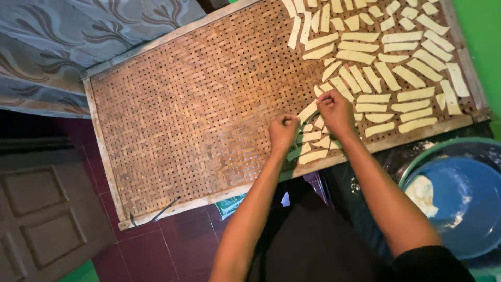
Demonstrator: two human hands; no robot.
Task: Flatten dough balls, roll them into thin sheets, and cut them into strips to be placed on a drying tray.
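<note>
A large woven bamboo tray (182, 115) with a wooden frame lies in front of me. Several pale dough strips (386, 73) cover its right part in rows. My left hand (282, 133) and my right hand (334, 110) are both pinched on the ends of one dough strip (308, 110), holding it just over the tray near the front edge. More strips (313, 146) lie on the weave right under and between my hands. The left half of the tray carries no strips.
A blue basin (464, 203) with a lump of pale dough (422, 194) stands at the lower right. Patterned blue cloth (62, 42) lies at the upper left, a dark wooden door panel (42, 209) at the lower left, red floor tiles (167, 250) below the tray.
</note>
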